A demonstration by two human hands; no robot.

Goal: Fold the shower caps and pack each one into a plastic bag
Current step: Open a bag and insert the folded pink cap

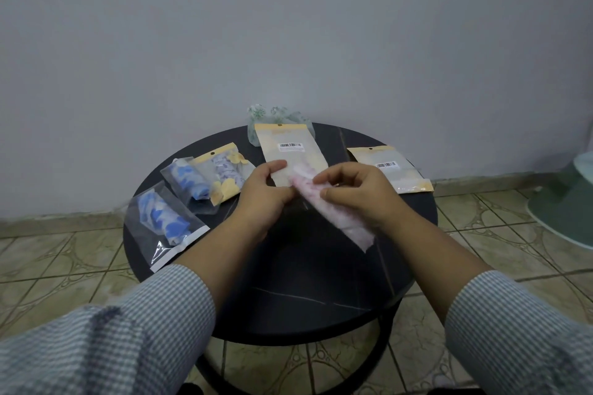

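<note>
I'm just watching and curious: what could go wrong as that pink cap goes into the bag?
1. The folded pink shower cap is mostly outside the yellow-topped plastic bag; pushed in fast, it may bunch at the mouth or unfold.
2. The left hand holds the bag by one side only, so the bag could slip or its mouth close.
3. The green shower cap sits at the round table edge and might fall.

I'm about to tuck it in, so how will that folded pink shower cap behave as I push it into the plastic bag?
The folded pink shower cap is probably floppy: its free end droops below the right hand. It looks thin and light, so it may buckle. The yellow-topped plastic bag, pinched by the left hand, seems limp too.
</note>
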